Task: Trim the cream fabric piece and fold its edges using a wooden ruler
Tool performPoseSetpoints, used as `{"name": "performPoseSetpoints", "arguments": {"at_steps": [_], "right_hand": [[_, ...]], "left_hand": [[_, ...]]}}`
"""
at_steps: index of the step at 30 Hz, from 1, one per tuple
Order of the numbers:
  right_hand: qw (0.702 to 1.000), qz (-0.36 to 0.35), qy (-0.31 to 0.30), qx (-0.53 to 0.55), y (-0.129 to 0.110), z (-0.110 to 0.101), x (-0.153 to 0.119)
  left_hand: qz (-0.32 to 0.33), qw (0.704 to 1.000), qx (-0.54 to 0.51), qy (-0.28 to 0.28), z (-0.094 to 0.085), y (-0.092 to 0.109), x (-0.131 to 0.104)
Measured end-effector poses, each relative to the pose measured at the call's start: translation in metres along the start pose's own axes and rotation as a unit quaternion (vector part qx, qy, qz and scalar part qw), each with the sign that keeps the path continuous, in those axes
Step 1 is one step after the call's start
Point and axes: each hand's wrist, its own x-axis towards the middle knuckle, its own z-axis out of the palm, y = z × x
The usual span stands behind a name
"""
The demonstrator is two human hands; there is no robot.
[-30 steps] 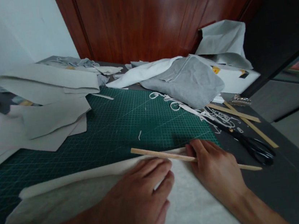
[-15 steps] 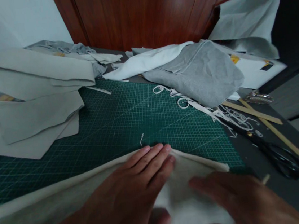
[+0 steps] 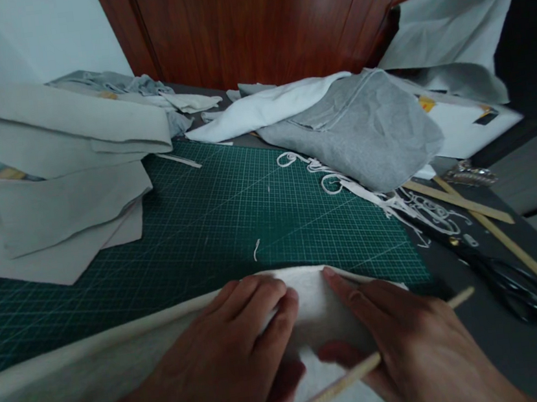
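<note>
A pale cloth (image 3: 134, 348) with a rolled or folded far edge lies across the front of the green cutting mat (image 3: 231, 212). My left hand (image 3: 236, 335) is on its far edge, fingers bent and together, the thumb lower down near the cloth. To its right, my right hand (image 3: 396, 329) has its index fingertip on the folded edge and its thumb below. A thin wooden stick (image 3: 331, 392) passes under my right palm and sticks out on both sides. A short white thread (image 3: 256, 249) lies just beyond the cloth.
Black scissors (image 3: 509, 289) and flat wooden strips (image 3: 513, 246) lie on the right. White cord scraps (image 3: 421, 208) are beside them. Grey cloth (image 3: 353, 132) is heaped behind the mat, and pale fabric pieces (image 3: 73, 205) are stacked on the left.
My left fingers have bent and drawn back from lying flat on the edge. My right hand has moved up onto the folded edge, and more of the wooden stick shows.
</note>
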Motion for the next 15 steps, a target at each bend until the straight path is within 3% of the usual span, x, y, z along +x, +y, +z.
{"name": "performPoseSetpoints", "arguments": {"at_steps": [9,15], "right_hand": [[0.999,0.027,-0.014,-0.027,0.012,0.003,0.005],[0.99,0.03,-0.109,0.089,0.025,-0.017,-0.013]], "left_hand": [[-0.015,0.999,0.03,-0.032,0.009,-0.009,-0.004],[-0.046,0.998,0.002,-0.035,-0.016,0.003,0.003]]}}
